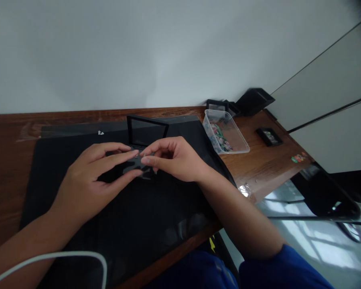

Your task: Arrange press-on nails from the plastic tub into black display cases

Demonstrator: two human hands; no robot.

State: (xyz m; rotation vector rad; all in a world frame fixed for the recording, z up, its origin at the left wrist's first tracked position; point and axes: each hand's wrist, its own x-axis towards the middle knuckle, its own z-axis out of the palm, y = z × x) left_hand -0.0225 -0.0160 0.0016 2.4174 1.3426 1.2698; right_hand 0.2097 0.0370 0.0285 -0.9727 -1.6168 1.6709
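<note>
The left hand's grip (88, 170) is spread — thumb and forefinger stand apart, their tips at the edges of a small, dark, shiny piece with grey patches (134, 163) — while the right hand's grip (180, 160) has thumb and forefinger tips drawn close together above the same piece; the head view does not show whether anything is pinched between them. The shiny piece lies low under the fingertips, on or just above a black mat (132, 216) that covers much of the wooden table (255, 160). Just behind it stands a thin black frame (148, 120), leaning back a little; the fingers hide the place where the two come near, so I cannot tell whether they are joined. The shine suggests clear plastic or film, which would likely be light, rather slippery and quick to crease or smear, so its outer edges look the safest hold, with little pressure on the middle. The frame seems light and stiff, best taken by its rim, since anything stretched inside could mark or dent. Left of the frame, a white scrap (100, 133) lies near the back of the mat. To the right, beside the mat, sits a clear tub (237, 151) holding small colourful things (219, 138) too blurred to make out.
</note>
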